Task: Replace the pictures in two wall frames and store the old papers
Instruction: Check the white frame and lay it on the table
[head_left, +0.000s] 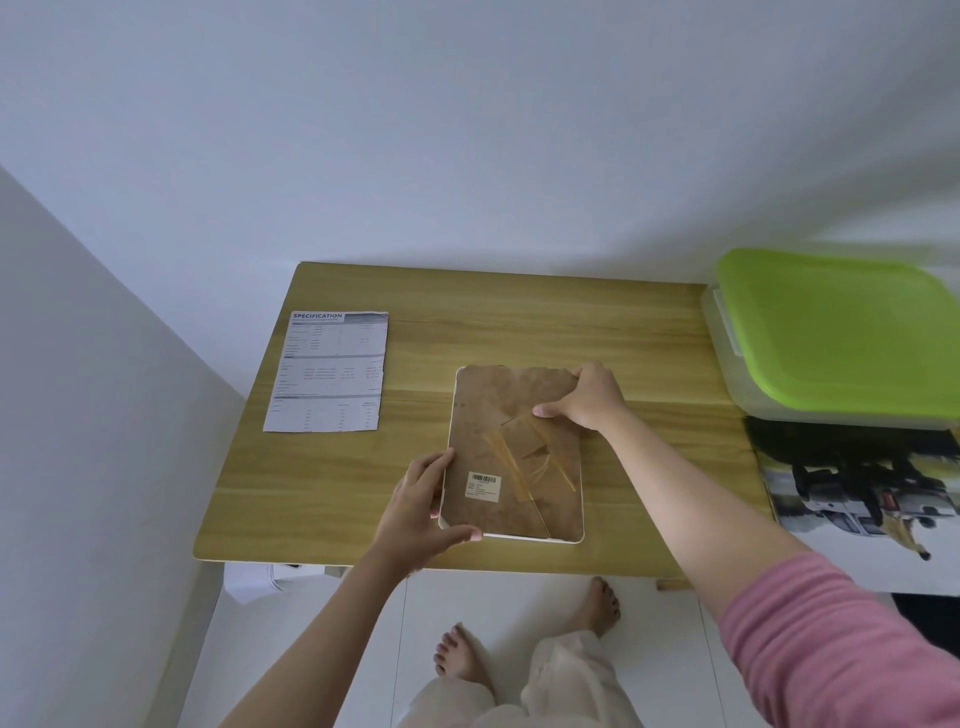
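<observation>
A white picture frame (511, 536) lies face down on the wooden table (519, 312), its brown backing board (488, 415) up, with a barcode label and a folded stand on it. My left hand (421, 512) grips the frame's near left corner, thumb along the front edge and fingers on the left side. My right hand (584, 397) holds the far right corner of the backing board, thumb on top. A printed "SPECIFICATION" sheet (327, 371) lies flat on the table to the left of the frame.
A clear plastic box with a green lid (836, 332) stands to the right of the table. Below it lies a printed picture (862, 493) showing vehicles. The table stands against white walls. My bare feet are on the white floor.
</observation>
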